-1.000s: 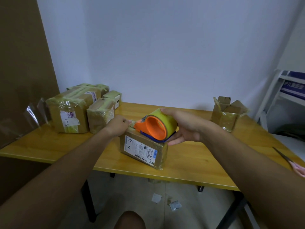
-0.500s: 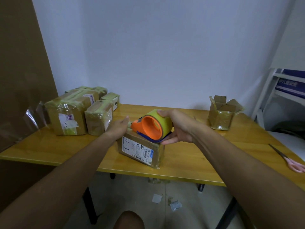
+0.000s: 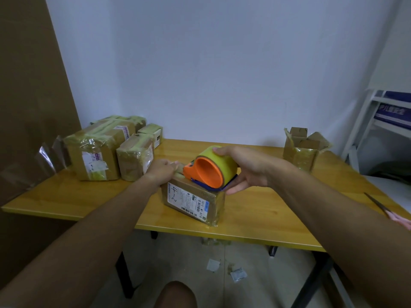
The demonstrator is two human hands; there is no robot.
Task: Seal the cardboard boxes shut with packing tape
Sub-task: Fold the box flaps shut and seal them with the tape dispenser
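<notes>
Since the earlier frame, left hand [image 3: 160, 172] goes from flat and open to curled at the box's left top edge; tape dispenser [image 3: 211, 172] sits on the box as before.

Head view: small cardboard box [image 3: 193, 200] lies on the desk [image 3: 262, 214] near its front edge, brown, glossy with tape, a white shipping label with handwritten "4-3" on the near face. Orange dispenser with a yellow-green tape roll and blue base rests on the box top. Right hand [image 3: 246, 168] grips it, fingers [image 3: 219, 150] over the roll, thumb under the blue base. Left fingers curled, pinching what looks like the tape end beside the dispenser's nose; the tape strip itself is hard to make out.

Box top mostly hidden by dispenser and hands. Label print too small to read.

Taped boxes [image 3: 97, 152] stacked at far left of desk. Open box [image 3: 302, 150] with flaps up, far right. Scissors [image 3: 387, 211] cut off at right edge. Paper scraps [image 3: 222, 268] on floor below. Shelf [image 3: 387, 123] at right.
</notes>
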